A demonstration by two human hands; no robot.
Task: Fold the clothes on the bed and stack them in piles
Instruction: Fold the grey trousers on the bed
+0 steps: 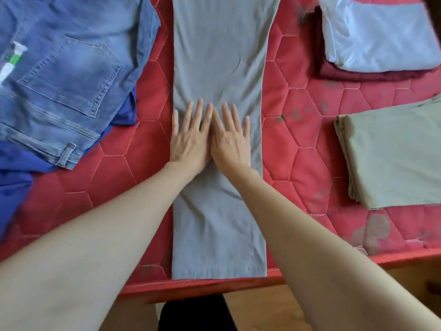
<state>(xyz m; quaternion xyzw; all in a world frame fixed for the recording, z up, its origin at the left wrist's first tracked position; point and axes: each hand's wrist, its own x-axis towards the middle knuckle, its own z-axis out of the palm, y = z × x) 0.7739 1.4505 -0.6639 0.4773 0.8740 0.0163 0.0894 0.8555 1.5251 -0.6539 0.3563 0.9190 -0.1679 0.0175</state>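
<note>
A red quilted mattress (pixel 310 139) with hexagon stitching filled most of the head view, its near edge running along 6 o'clock above a strip of wooden floor (pixel 274 306).

Down the middle, from 12 o'clock to the near edge, lay a long grey garment (pixel 217 56), folded lengthwise into a narrow strip; whether it was trousers or something else could not be told.

At 10 o'clock lay blue jeans (pixel 71 75), back pocket up, resting on a darker blue cloth (pixel 16 177) that spread out toward 8 o'clock. A white and green tube-shaped item (pixel 13 60) lay on the jeans at their left side.

At 3 o'clock sat a folded olive-khaki garment (pixel 393 158), well apart from the grey strip. At 1 o'clock a folded pale blue-white garment (pixel 381 34) was stacked on a folded maroon one (pixel 372 75).

Both forearms reached in from the bottom corners and met at the centre of the view. The left hand (pixel 191 142) and the right hand (pixel 230 142) lay flat, palms down, on the grey garment near its middle, side by side and touching along their inner edges. The fingers of both were straight and slightly spread, pointing toward 12 o'clock, pressing the cloth and gripping nothing.
</note>
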